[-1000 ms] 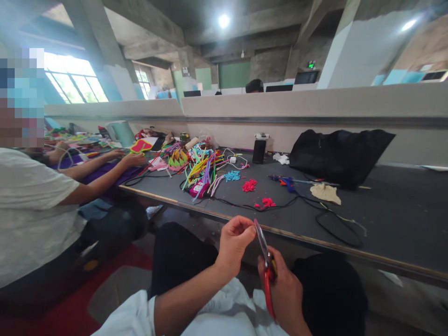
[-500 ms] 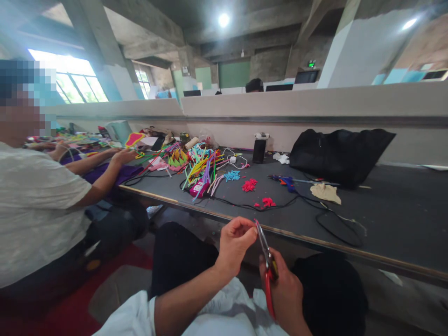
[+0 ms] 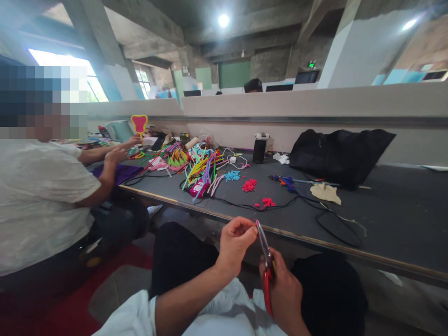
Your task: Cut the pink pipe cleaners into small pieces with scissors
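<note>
My right hand point(image 3: 285, 291) is closed round red-handled scissors point(image 3: 266, 266), whose blades point up towards the table's front edge. Just left of the blade tips, my left hand point(image 3: 236, 242) pinches its fingertips together; what it pinches is too small to make out. Both hands hover over my lap, below the dark table point(image 3: 392, 219). Small red scraps point(image 3: 269, 202) lie on the table just beyond my hands.
A pile of coloured pipe cleaners point(image 3: 201, 165) lies at centre left, with a black bag point(image 3: 338, 154), a glue gun point(image 3: 285, 181), black cables point(image 3: 336, 228) and a dark bottle point(image 3: 259, 148). A person in a white shirt point(image 3: 38, 200) at my left holds up a red-and-yellow shape point(image 3: 139, 123).
The person at my left has leaned in and raised the red-and-yellow shape from the table to upright. My own hands have barely moved.
</note>
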`<state>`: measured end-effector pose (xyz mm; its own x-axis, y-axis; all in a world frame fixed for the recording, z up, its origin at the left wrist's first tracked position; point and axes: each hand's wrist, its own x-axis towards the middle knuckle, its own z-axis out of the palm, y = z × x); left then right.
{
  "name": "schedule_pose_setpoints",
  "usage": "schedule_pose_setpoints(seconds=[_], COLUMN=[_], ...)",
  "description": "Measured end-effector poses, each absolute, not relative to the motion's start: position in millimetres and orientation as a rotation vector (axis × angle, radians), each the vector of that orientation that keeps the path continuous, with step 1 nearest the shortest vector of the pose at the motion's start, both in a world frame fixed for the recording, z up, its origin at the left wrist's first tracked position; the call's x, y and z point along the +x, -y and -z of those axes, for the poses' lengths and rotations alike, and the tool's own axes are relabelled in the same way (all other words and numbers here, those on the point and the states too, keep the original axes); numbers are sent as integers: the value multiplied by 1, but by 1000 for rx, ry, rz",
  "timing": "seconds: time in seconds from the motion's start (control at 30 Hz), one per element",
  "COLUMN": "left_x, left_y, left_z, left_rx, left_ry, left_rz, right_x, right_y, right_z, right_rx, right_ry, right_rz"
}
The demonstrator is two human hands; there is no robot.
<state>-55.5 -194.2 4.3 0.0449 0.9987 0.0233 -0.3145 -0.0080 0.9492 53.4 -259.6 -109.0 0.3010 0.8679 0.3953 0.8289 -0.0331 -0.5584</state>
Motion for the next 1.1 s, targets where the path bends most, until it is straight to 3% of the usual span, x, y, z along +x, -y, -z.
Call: schedule_pose_setpoints(seconds=[0.6,0.93,1.1], left_x=[-63,-68,-70], left_y=[191,188,188], left_z=[3,-1,-3], left_rx=[1114,1547,1782], left_ry=[-1021,-1212,-1227], left_rz=[-1295,-1321,-1365], right_x=[50,55,58], right_y=[263,263,260], right_z=[108,111,115], right_rx=[-1952,-1948,-1833], right_ry=[1462,1530,1462], right_rz=[-140,18,-174])
